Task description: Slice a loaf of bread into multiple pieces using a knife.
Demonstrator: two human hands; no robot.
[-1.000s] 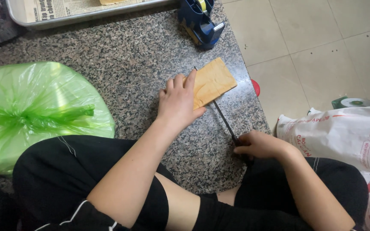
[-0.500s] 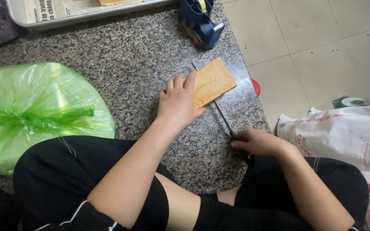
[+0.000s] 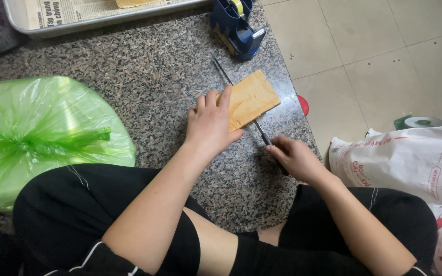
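Bread slice (image 3: pixel 251 97) lay flat on the granite surface (image 3: pixel 144 87), left hand (image 3: pixel 212 125) spread open, pressing its near edge. Right hand (image 3: pixel 295 159) gripped the knife (image 3: pixel 241 99) handle, blade laid across the slice: cut in progress, I'd judge. Tape dispenser (image 3: pixel 236 28) just beyond, green bag (image 3: pixel 42 138) left, neither obstructing.

On my feed, a tied green plastic bag (image 3: pixel 42 138) sits at the left of the speckled counter (image 3: pixel 144 76). A metal tray (image 3: pixel 98 18) lined with newspaper lies along the far edge, a blue tape dispenser (image 3: pixel 237 26) beside it. A white printed sack (image 3: pixel 410 163) rests on the tiled floor (image 3: pixel 374 56).
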